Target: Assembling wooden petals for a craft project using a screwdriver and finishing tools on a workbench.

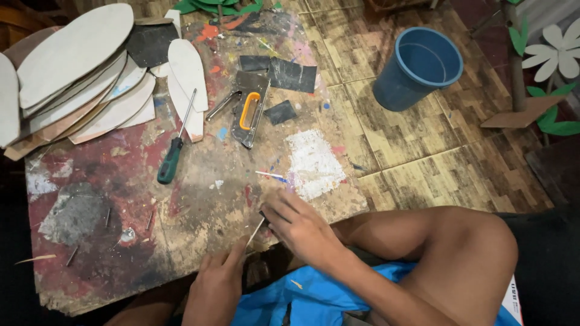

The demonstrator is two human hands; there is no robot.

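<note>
My right hand (299,226) rests at the near edge of a paint-stained wooden board (139,199), its fingers closed on a small dark piece and a thin pale stick (255,232). Just below it my left hand (216,284) touches the lower end of that stick with its fingertips; whether it grips the stick is unclear. A green-handled screwdriver (171,156) lies on the board to the upper left. Farther up lies a grey staple gun with an orange handle (249,108).
Several pale oval cut-outs (75,66) are stacked at the board's upper left. Dark scraps (291,75) lie near the staple gun. A blue bucket (417,67) stands on the tiled floor at the right. My bare knee (459,241) and blue cloth (302,296) sit below.
</note>
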